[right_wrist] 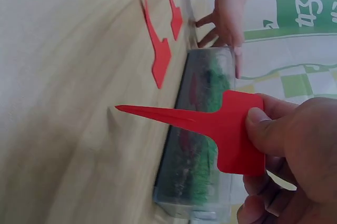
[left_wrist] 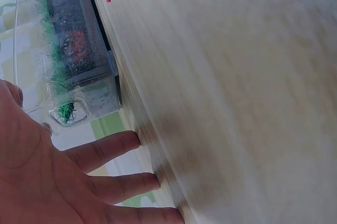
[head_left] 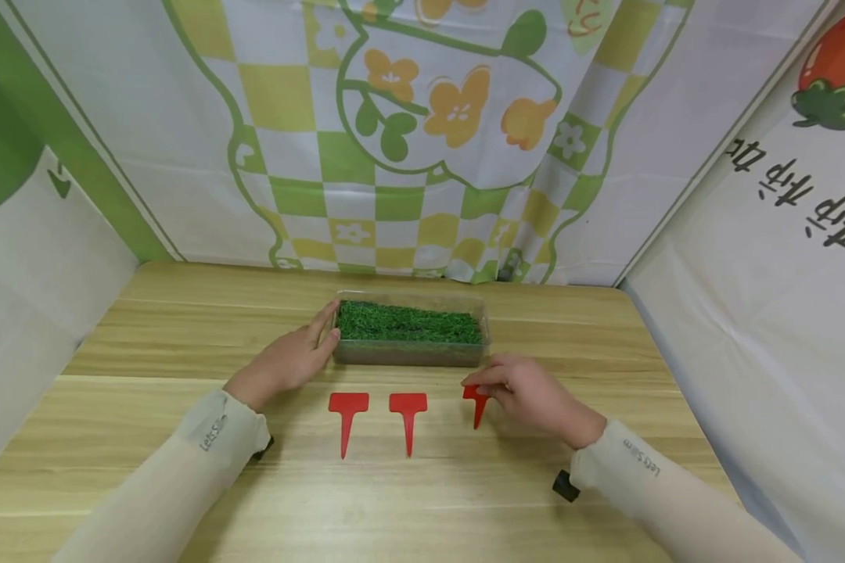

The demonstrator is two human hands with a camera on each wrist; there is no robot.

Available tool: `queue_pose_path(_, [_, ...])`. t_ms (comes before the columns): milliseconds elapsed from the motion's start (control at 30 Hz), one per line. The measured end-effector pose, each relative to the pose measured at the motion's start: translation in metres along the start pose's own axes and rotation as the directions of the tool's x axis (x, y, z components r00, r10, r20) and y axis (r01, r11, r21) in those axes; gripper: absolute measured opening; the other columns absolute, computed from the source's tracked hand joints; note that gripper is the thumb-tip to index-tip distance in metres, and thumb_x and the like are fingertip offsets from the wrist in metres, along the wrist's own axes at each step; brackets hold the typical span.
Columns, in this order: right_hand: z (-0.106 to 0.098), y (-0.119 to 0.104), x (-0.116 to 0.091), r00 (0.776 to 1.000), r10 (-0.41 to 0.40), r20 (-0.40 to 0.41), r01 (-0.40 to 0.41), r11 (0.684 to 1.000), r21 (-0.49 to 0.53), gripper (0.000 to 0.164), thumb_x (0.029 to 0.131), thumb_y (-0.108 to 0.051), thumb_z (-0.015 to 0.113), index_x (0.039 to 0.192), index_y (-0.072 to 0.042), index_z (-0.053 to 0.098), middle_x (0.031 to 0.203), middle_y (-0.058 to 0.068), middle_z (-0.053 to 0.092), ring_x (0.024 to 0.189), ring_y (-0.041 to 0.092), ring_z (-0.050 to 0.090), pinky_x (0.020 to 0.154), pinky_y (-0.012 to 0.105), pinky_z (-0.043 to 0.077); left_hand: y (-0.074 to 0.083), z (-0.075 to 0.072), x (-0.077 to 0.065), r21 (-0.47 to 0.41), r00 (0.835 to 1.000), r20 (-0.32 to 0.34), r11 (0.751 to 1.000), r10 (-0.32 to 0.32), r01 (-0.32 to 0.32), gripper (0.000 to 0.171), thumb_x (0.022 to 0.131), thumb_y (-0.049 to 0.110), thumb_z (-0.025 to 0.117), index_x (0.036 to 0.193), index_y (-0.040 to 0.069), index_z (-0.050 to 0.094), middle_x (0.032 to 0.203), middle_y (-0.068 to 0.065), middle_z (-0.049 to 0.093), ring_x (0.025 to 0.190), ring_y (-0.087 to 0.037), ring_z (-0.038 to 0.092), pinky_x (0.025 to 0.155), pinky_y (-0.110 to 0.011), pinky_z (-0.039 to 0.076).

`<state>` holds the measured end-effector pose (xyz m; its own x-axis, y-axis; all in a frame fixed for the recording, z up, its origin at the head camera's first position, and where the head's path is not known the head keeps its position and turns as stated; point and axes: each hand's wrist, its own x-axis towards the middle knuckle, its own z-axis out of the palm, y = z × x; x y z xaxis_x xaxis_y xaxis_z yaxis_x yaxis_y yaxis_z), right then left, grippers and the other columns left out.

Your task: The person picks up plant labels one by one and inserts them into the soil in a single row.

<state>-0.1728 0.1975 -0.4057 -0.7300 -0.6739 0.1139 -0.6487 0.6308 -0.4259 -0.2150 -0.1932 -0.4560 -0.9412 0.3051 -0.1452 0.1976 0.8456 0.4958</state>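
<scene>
Head view shows me the biggest thing first: a cloth (head_left: 352,203) with green and yellow squares, hanging behind the wooden table (head_left: 394,508). On the table sits a see-through tub (head_left: 408,356) with green grass (head_left: 408,322) inside. Its long side faces the person, maybe so it is easy to reach into. The left hand (head_left: 289,361) touches the tub's left end. Its fingers are stretched out, not gripping; I think they stop the tub from sliding. The right hand (head_left: 531,393), just in front of the tub's right end, pinches a red tag (head_left: 472,393) by its wide top, which leaves the pointy leg free. The middle tag (head_left: 408,404) and the left tag (head_left: 348,403) lie apart in front of the tub, perhaps so each is easy to grab.

Left wrist view shows a small hole or handle (left_wrist: 71,111) in the tub's end; from above, the hand hides it. Right wrist view shows the thumb (right_wrist: 259,118) flat on the tag, but I can't tell if the tip touches the table.
</scene>
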Motion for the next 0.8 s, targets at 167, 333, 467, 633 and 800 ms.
queue_pose_path(167, [-0.01,0.002,0.007,0.998,-0.011,-0.054,0.009,0.999,-0.032,0.03,0.092,-0.001,0.069,0.115,-0.017,0.077,0.094,-0.003,0.069,0.079,0.008,0.058,0.065,0.022,0.05,0.001,0.0,0.0,-0.004,1.0,0.007,1.0,-0.006,0.006,0.064,0.107,0.056,0.014,0.16,0.034,-0.015,0.15,-0.022,0.047,0.137,-0.053,0.04,0.112,-0.067,0.03])
queue_pose_path(333, [-0.022,0.004,0.018,0.992,-0.037,-0.124,0.029,0.997,-0.065,0.034,0.091,0.004,0.068,0.113,-0.018,0.078,0.089,-0.004,0.067,0.074,0.009,0.054,0.061,0.024,0.045,0.001,0.0,0.0,-0.008,1.0,0.011,1.0,-0.012,0.012,0.064,0.106,0.057,0.013,0.159,0.034,-0.016,0.15,-0.023,0.046,0.137,-0.053,0.04,0.112,-0.068,0.031])
queue_pose_path(467, [-0.033,0.003,0.026,0.987,-0.046,-0.154,0.033,0.996,-0.084,0.03,0.094,0.002,0.065,0.115,-0.016,0.077,0.092,-0.002,0.067,0.075,0.011,0.056,0.063,0.027,0.046,0.0,0.0,0.0,-0.011,1.0,0.01,1.0,-0.014,0.014,0.065,0.106,0.057,0.013,0.159,0.034,-0.016,0.151,-0.024,0.045,0.137,-0.053,0.04,0.112,-0.068,0.031])
queue_pose_path(633, [-0.049,0.002,0.038,0.967,-0.084,-0.24,0.063,0.994,-0.094,0.03,0.094,0.004,0.063,0.115,-0.014,0.078,0.093,0.001,0.069,0.084,0.017,0.059,0.07,0.032,0.047,0.0,0.0,0.0,-0.006,1.0,0.013,1.0,-0.019,0.019,0.065,0.106,0.057,0.013,0.159,0.034,-0.016,0.152,-0.024,0.044,0.138,-0.053,0.038,0.112,-0.068,0.03])
queue_pose_path(800, [-0.061,0.0,0.049,0.951,-0.094,-0.293,0.064,0.992,-0.11,0.031,0.094,0.004,0.063,0.115,-0.014,0.077,0.094,0.001,0.069,0.085,0.02,0.059,0.07,0.034,0.048,0.001,0.0,-0.001,-0.003,1.0,0.009,1.0,-0.021,0.021,0.065,0.106,0.057,0.014,0.159,0.034,-0.016,0.15,-0.024,0.046,0.138,-0.053,0.038,0.112,-0.068,0.03])
